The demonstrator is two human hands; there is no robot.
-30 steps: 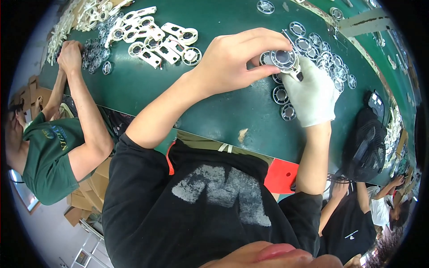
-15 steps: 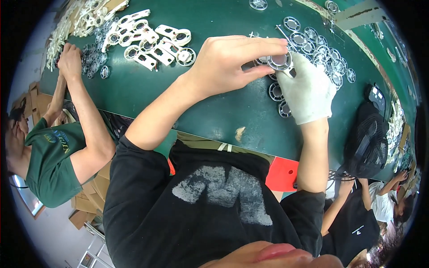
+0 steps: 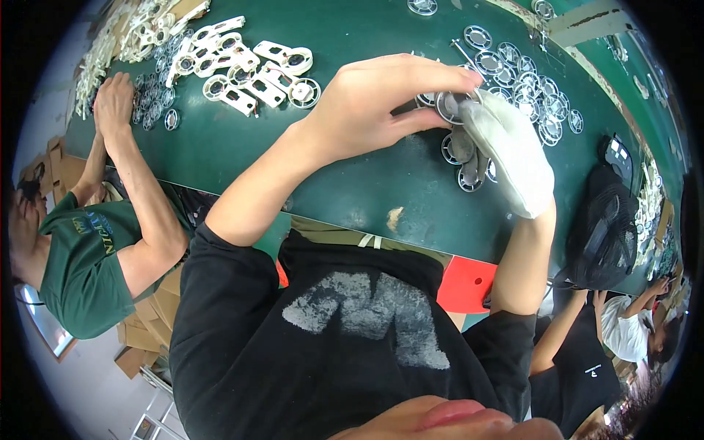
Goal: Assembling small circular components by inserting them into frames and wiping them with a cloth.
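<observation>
A round, spoked part with a silver rim (image 3: 446, 108) is held above the table between the thumb and fingers of my bare left hand (image 3: 374, 103). My right hand (image 3: 510, 150), in a white glove with grey fingers, meets the same part from the right. Its upper grey fingertip lies over the part's right side, while its other fingers curl below. The white back of the glove hides some of that grip. Just under the glove lie more silver-rimmed rounds (image 3: 469, 178). Behind it spreads a loose pile of similar rounds (image 3: 526, 88).
White speaker-like housings (image 3: 253, 77) lie in a cluster on the green table (image 3: 345, 198), left of my hands. A black mesh fan (image 3: 603, 227) stands at the right edge. Co-workers sit on both sides; one person's hands (image 3: 115, 103) work at the far left.
My right hand has turned and shifted slightly down and right, bringing its grey fingers into view, one over the round part. The part has tilted and moved a little left in my left hand.
</observation>
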